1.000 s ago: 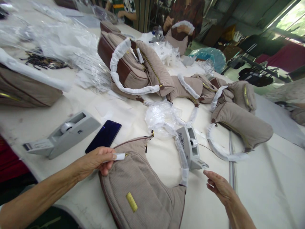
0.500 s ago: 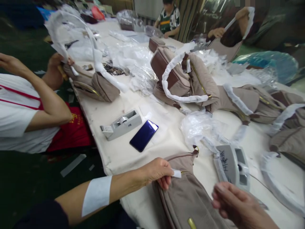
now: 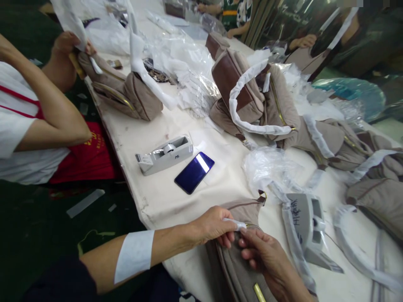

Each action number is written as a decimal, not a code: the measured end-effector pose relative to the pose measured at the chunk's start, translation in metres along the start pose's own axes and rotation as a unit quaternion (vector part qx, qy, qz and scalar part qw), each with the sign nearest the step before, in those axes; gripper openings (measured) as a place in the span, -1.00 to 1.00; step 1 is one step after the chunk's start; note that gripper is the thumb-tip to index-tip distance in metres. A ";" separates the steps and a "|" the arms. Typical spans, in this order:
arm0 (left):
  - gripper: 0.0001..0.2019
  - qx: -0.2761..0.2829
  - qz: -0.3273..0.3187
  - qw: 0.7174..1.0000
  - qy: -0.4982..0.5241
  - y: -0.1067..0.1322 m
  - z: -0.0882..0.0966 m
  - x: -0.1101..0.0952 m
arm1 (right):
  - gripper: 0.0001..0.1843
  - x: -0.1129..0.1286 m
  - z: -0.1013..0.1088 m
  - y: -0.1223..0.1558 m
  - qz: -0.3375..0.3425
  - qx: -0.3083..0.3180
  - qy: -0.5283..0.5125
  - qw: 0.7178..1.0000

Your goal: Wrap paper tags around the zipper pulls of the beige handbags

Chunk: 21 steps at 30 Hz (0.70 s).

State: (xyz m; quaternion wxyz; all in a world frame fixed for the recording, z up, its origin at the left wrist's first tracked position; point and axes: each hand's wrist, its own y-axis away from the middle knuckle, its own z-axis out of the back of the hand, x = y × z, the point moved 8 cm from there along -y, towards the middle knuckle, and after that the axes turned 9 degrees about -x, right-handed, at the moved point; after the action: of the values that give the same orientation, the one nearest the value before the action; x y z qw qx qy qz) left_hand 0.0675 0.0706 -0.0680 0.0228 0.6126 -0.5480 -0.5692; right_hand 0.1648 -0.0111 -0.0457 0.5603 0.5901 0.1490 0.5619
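A taupe corduroy handbag (image 3: 239, 268) lies at the near edge of the white table (image 3: 163, 197). My left hand (image 3: 210, 228) pinches a small white paper wrap (image 3: 235, 222) at the bag's zipper end. My right hand (image 3: 267, 260) has its fingertips closed against the same white wrap, thumb and forefinger touching it. A grey tape dispenser (image 3: 304, 226) stands just right of the bag, beside its wrapped strap.
A second tape dispenser (image 3: 163, 154) and a dark blue phone (image 3: 194, 172) lie mid-table. Several more taupe bags (image 3: 252, 92) with white-wrapped handles and crumpled plastic (image 3: 267, 167) fill the far side. A person in a white top (image 3: 37, 113) handles a bag (image 3: 126, 92) at left; others work at the far end.
My right hand has come in from the right and now meets my left hand at the white wrap. The view has swung left.
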 end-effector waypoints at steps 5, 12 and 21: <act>-0.76 0.006 0.008 1.000 0.006 0.000 0.001 0.001 | -0.61 -0.002 -0.004 0.002 0.011 -0.035 0.019 0.999; -0.79 0.035 0.041 0.998 0.014 -0.001 -0.002 -0.002 | -0.58 -0.016 -0.008 -0.002 0.040 -0.029 -0.037 0.998; -0.84 0.033 0.139 0.990 -0.015 0.006 -0.008 -0.002 | -0.68 -0.017 -0.014 -0.001 0.110 -0.079 -0.017 0.991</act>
State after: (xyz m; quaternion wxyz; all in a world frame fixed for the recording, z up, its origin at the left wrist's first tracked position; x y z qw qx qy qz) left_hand 0.0703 0.0650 -0.0596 0.0727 0.5223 -0.6464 -0.5514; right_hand 0.1483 -0.0180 -0.0586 0.5424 0.5660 0.0289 0.6202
